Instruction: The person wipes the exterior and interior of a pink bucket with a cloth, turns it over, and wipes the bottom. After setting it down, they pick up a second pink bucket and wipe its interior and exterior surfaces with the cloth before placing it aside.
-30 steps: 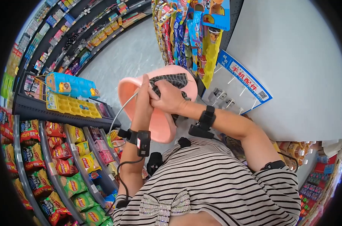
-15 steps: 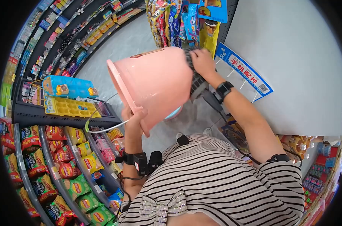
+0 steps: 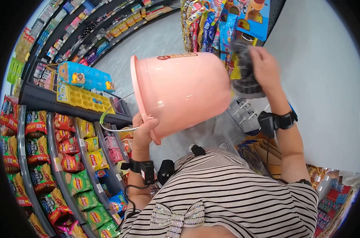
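A pink plastic bucket point(image 3: 184, 89) is held tipped on its side, its rim toward the left and its base toward the right. My left hand point(image 3: 143, 129) grips the lower part of the rim, fingers behind it and thumb outside. The wire handle point(image 3: 124, 129) with a green grip hangs loose at the left. In my right hand point(image 3: 265, 69) is a dark grey checked cloth point(image 3: 246, 73), bunched and blurred by motion. It hangs just off the bucket's base, with a narrow gap showing between them. An oval brown label point(image 3: 177, 56) is on the bucket's upper side.
Snack-bag shelves point(image 3: 75, 162) stand close on the left, with a blue and yellow toy display point(image 3: 85, 95) above them. Hanging candy packets point(image 3: 207, 23) are ahead. A large pale panel point(image 3: 318, 87) rises on the right, with cardboard boxes point(image 3: 263, 152) low beside me.
My right hand has pulled the cloth away from the bucket's base, to the right. The bucket has turned more level and shifted right in view, my left hand still on its rim.
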Tool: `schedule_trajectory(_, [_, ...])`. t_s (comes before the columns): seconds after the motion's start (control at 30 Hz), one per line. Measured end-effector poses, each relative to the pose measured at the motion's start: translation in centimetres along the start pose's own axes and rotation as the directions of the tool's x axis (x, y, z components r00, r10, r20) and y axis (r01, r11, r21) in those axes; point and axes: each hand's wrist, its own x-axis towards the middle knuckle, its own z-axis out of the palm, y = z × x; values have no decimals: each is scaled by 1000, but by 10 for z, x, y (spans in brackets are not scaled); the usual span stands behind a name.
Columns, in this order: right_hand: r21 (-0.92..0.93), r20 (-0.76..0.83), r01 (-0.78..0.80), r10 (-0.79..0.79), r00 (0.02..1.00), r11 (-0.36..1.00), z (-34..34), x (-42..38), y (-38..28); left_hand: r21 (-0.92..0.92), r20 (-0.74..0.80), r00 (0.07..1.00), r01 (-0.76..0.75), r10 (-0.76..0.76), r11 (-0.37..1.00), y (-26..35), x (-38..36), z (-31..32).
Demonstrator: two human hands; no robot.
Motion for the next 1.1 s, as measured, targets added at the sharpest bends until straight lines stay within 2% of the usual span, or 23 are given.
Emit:
schedule_trajectory(0.03, [-21, 27, 190, -189, 982, 982, 11, -4, -14, 63, 7, 1000, 7, -8, 998, -4, 2, 3])
schedule_trajectory(0.1, [6, 83, 499, -498, 863, 867, 43, -12, -45, 198, 91, 994, 37, -56, 980, -13, 4, 0])
schedule_trajectory(0.13, [-93, 153, 774, -759, 632, 626, 68, -15, -42, 265, 130, 988, 44, -81, 963, -16, 5, -1])
schedule_trajectory(0.17, [193, 360, 395, -439, 823, 898, 80, -26, -61, 416, 158, 985, 3, -75, 910, -10, 4, 14])
schedule_trajectory(0.2, [118, 282, 471, -484, 828, 875, 97, -35, -62, 365, 137, 989, -7, -46, 931, -11, 4, 15])
schedule_trajectory(0.27, [133, 389, 489, -499, 774, 862, 108, -18, -44, 265, 91, 996, -31, 7, 964, -12, 4, 14])
schedule_trajectory(0.33, [13, 451, 370, -335, 827, 929, 107, -4, -13, 198, 18, 1000, -17, 14, 980, -7, 0, 6])
schedule_trajectory(0.4, [-164, 553, 234, -107, 826, 958, 94, 3, 25, 121, -73, 997, -5, 14, 993, -2, -7, -5])
schedule_trajectory(0.47, [-435, 619, 228, 105, 778, 871, 85, 4, 71, 163, -110, 994, -5, 23, 987, 2, -9, -17])
schedule_trajectory(0.53, [-570, 561, 99, 298, 772, 816, 62, -1, 77, 203, -172, 984, 2, 34, 979, 8, -11, -24])
schedule_trajectory(0.57, [-526, 515, -30, 346, 784, 850, 55, -2, 74, 208, -165, 985, -11, 46, 978, 9, -9, -29])
schedule_trajectory(0.67, [-121, 407, -85, 127, 905, 989, 61, -4, 71, 340, -100, 990, -59, 98, 939, 12, 1, -26])
schedule_trajectory(0.8, [79, 429, -197, 146, 892, 977, 85, -34, 3, 692, 195, 979, -180, 59, 699, 6, 14, -17])
schedule_trajectory(0.83, [292, 533, -236, 47, 845, 927, 66, -41, -35, 747, 263, 962, -252, 74, 616, 5, 14, -8])
schedule_trajectory(0.9, [553, 454, -153, -142, 879, 819, 99, -59, -32, 609, 370, 918, -354, 140, 710, -19, 15, -7])
schedule_trajectory(0.93, [666, 407, -111, -234, 883, 738, 115, -68, -31, 788, 397, 913, -284, -98, 546, -16, 17, -19])
schedule_trajectory(0.97, [452, 437, -284, 67, 897, 845, 105, -79, -47, 839, 426, 892, -325, -154, 437, -10, 14, -4])
schedule_trajectory(1.0, [279, 607, -388, 152, 780, 878, 97, -80, -48, 868, 429, 883, -343, -193, 360, -12, 16, 1])
schedule_trajectory(1.03, [232, 513, -376, 215, 831, 897, 110, -90, -40, 840, 498, 859, -444, -121, 312, -21, 17, -2])
schedule_trajectory(1.07, [265, 551, -449, 248, 797, 853, 113, -94, -38, 897, 394, 876, -301, -276, 324, -8, 16, 17])
schedule_trajectory(1.1, [228, 522, -483, 313, 794, 845, 112, -100, -37, 885, 444, 849, -366, -286, 286, -14, 17, 17])
